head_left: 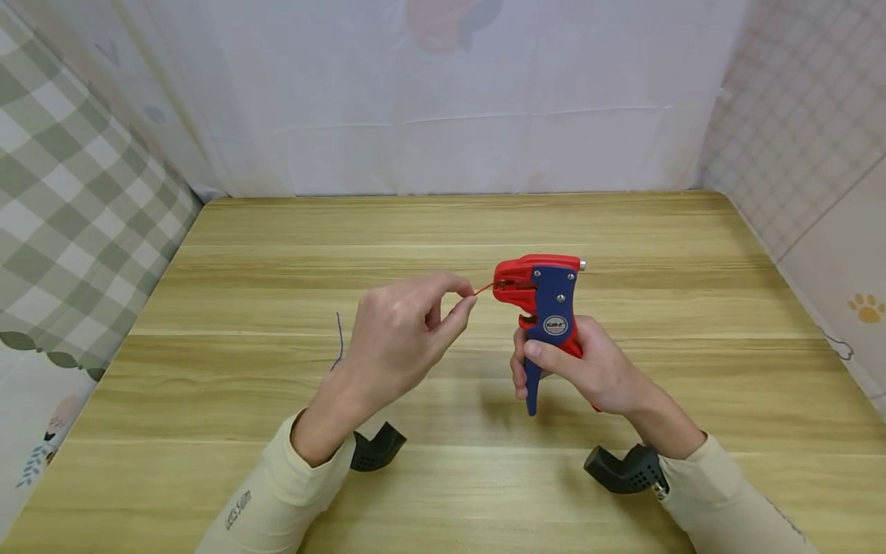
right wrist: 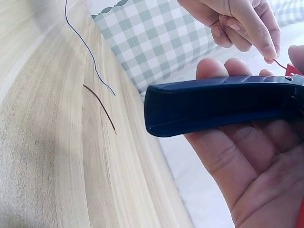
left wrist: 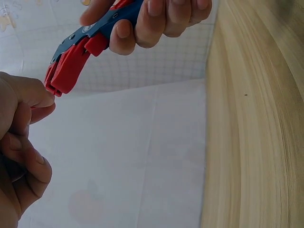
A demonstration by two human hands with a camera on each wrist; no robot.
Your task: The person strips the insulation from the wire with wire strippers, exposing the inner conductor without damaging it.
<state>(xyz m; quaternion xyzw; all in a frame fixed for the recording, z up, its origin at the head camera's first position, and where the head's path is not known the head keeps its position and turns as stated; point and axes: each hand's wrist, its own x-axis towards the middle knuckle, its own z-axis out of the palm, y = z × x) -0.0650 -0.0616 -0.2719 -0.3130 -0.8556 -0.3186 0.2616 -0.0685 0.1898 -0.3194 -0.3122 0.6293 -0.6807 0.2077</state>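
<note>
My left hand pinches a thin red wire between thumb and forefinger. The wire's far end enters the red jaws of a red-and-blue wire stripper. My right hand grips the stripper by its handles, head up and nose toward the left hand. In the right wrist view the blue handle lies across the fingers, and the red wire runs from the left fingertips to the tool. From the left wrist, the stripper's red nose shows close to the left fingertips; the wire is mostly hidden there.
A blue wire lies on the wooden table, partly behind the left forearm. Near it, a short brown wire shows in the right wrist view. Black wrist camera mounts hang below both sleeves. Curtains enclose the table's back and sides.
</note>
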